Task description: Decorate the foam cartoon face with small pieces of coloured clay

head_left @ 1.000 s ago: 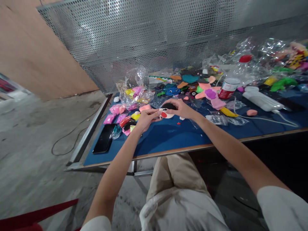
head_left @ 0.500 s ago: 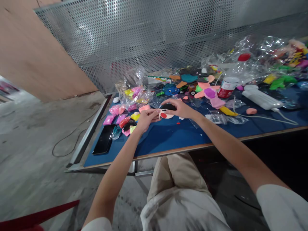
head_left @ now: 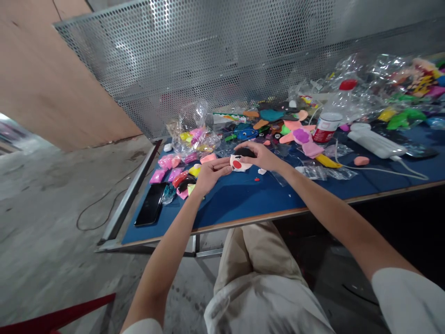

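Near the front edge of the blue table (head_left: 236,202), a black phone (head_left: 150,204) lies at the left. Just beyond, at the middle, a small white, black and red figure (head_left: 237,165) sits between the two hands. The right hand (head_left: 263,158) grasps it from the right, fingers over its black top and thumb along the near side. The left hand (head_left: 212,174) touches its left edge with the fingertips; whether they pinch it, I cannot tell. A red bit (head_left: 257,179) lies near the right hand. Pink packets (head_left: 167,161) lie to the left, a pink lump (head_left: 361,161) well to the right. Farther off are a blue toy (head_left: 245,132), a red-and-white can (head_left: 327,128) and a red-capped bottle (head_left: 344,98). A perforated metal screen (head_left: 208,51) stands at the far side.
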Demonstrator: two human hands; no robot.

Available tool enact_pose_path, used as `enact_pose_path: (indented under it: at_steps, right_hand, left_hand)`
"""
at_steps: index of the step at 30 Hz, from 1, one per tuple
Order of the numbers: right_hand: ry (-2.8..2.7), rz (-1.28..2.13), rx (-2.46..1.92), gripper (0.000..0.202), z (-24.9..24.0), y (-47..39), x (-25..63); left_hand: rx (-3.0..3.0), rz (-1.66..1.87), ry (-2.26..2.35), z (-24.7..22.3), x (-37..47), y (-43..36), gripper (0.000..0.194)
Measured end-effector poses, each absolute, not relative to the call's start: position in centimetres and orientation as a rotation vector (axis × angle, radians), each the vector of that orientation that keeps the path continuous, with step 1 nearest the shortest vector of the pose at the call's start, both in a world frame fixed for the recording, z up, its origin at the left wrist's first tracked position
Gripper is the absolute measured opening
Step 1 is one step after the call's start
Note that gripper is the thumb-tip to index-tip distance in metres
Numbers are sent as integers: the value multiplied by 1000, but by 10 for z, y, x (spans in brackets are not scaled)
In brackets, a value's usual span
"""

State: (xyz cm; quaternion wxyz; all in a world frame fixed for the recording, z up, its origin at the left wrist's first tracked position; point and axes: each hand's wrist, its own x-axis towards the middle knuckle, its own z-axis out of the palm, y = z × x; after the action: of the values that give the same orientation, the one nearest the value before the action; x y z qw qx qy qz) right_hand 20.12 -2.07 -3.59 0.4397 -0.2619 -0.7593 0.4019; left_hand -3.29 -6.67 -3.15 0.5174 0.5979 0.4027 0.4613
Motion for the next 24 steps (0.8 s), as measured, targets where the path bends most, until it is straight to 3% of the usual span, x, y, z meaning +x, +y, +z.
enact_pose_path:
  at_steps: [13,24]
  right_hand:
    - [-1868,1071,-624,47,-39,-22,198]
    - [-1848,1057,-636,43,-39,-27,190]
  left_hand:
    - [1833,1151,1089,-30,-36,-74,57]
    - [1756,1232,1161,-33,-28,-78,54]
